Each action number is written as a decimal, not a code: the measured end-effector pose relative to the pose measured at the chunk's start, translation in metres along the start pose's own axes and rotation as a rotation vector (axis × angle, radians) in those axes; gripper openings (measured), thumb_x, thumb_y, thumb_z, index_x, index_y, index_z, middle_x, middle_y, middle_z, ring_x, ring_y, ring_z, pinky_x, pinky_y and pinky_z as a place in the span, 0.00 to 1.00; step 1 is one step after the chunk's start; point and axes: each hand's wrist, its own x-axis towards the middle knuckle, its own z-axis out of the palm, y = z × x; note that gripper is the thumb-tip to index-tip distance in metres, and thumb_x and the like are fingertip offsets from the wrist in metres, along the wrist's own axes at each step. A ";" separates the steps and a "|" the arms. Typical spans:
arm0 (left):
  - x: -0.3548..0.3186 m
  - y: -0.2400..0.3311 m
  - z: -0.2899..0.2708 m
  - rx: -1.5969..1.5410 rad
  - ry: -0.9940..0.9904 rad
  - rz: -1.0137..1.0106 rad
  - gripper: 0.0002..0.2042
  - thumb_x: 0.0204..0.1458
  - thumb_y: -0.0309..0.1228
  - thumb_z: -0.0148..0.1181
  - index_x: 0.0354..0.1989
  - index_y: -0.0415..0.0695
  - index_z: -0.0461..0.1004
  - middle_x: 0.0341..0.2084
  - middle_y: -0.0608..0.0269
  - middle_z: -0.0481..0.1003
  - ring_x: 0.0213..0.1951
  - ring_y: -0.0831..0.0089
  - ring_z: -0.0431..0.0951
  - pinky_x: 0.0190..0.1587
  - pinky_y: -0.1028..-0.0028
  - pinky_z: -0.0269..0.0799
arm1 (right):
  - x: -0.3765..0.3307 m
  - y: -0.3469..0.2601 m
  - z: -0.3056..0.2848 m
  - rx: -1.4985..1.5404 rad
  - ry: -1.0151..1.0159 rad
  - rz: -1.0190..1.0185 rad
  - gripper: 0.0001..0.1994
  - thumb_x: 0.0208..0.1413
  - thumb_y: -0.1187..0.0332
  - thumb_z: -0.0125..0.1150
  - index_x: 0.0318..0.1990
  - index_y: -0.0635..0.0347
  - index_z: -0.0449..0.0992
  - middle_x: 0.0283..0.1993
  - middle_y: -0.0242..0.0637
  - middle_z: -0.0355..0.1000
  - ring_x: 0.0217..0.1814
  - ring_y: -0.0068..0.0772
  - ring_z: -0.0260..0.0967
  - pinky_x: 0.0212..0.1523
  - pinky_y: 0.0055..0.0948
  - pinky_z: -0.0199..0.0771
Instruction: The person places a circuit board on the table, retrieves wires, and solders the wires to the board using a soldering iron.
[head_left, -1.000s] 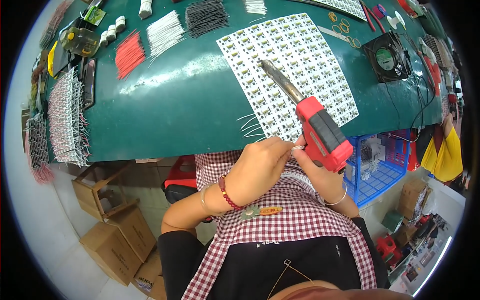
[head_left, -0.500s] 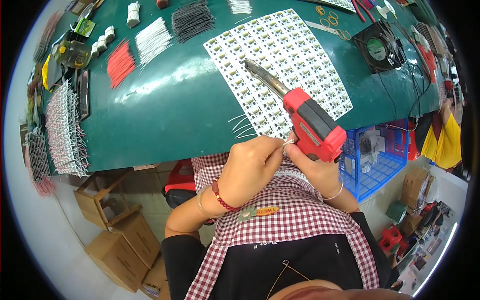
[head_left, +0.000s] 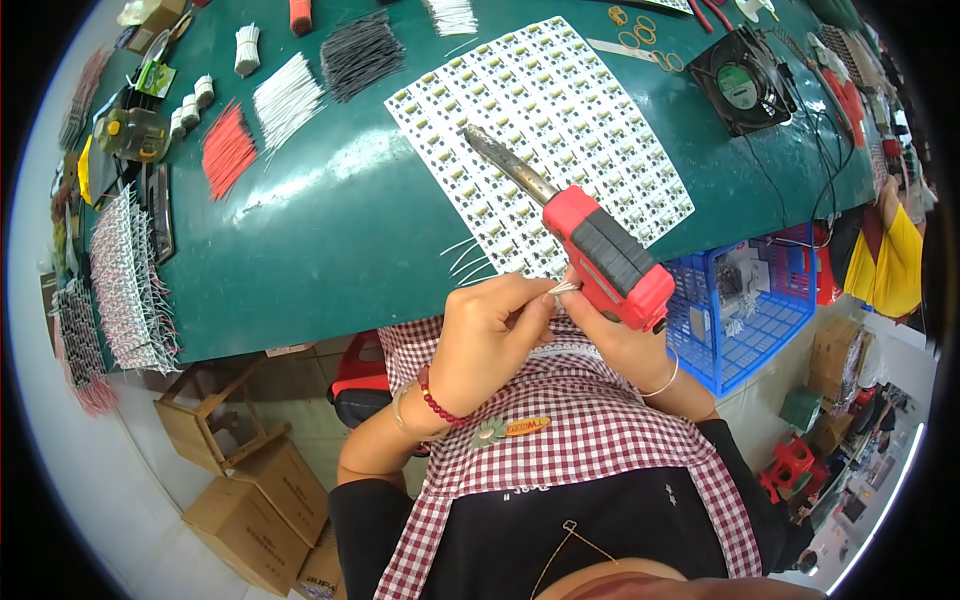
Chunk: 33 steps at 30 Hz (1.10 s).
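Note:
My right hand is closed round a red and black soldering gun, whose dark metal tip points up and to the left over a white panel of small circuit boards. A small bundle of white wires shows between my two hands, just below the panel's near edge. My left hand pinches the wires' left end between thumb and fingers, and their other end lies at my right thumb. Several loose white wires stick out from the panel's lower left edge.
On the green table lie piles of red wires, white wires and black wires. A black fan stands at the right with its cable. Below the table edge is a blue crate; cardboard boxes stand lower left.
The view has shifted slightly, so the table things sit a little further left. The white wires between my hands now show as a fanned bundle. My right hand still holds the soldering gun.

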 end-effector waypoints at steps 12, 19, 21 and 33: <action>-0.007 -0.008 0.000 0.206 0.100 0.072 0.06 0.50 0.19 0.62 0.36 0.35 0.80 0.24 0.53 0.79 0.23 0.65 0.80 0.26 0.71 0.75 | 0.001 -0.008 0.005 -0.063 -0.016 -0.040 0.16 0.56 0.78 0.65 0.51 0.66 0.71 0.40 0.32 0.76 0.41 0.17 0.73 0.42 0.20 0.75; -0.013 -0.002 -0.006 0.220 0.086 0.096 0.05 0.54 0.17 0.59 0.37 0.33 0.79 0.26 0.57 0.80 0.26 0.74 0.83 0.27 0.78 0.77 | -0.001 0.005 0.002 -0.186 -0.055 -0.185 0.15 0.54 0.78 0.66 0.48 0.67 0.73 0.40 0.35 0.76 0.40 0.21 0.75 0.40 0.22 0.75; -0.013 -0.002 -0.007 0.291 0.097 0.178 0.06 0.51 0.16 0.60 0.37 0.35 0.80 0.26 0.56 0.80 0.25 0.70 0.83 0.27 0.77 0.77 | -0.003 0.001 0.007 -0.142 -0.024 -0.153 0.13 0.53 0.78 0.67 0.46 0.66 0.75 0.38 0.34 0.76 0.39 0.23 0.75 0.40 0.23 0.75; 0.006 -0.025 -0.063 0.778 0.374 0.366 0.09 0.45 0.17 0.62 0.36 0.38 0.78 0.29 0.59 0.72 0.28 0.64 0.75 0.28 0.69 0.72 | -0.013 0.001 -0.025 0.108 -0.099 0.005 0.24 0.60 0.72 0.63 0.62 0.66 0.64 0.40 0.41 0.74 0.40 0.32 0.75 0.42 0.31 0.76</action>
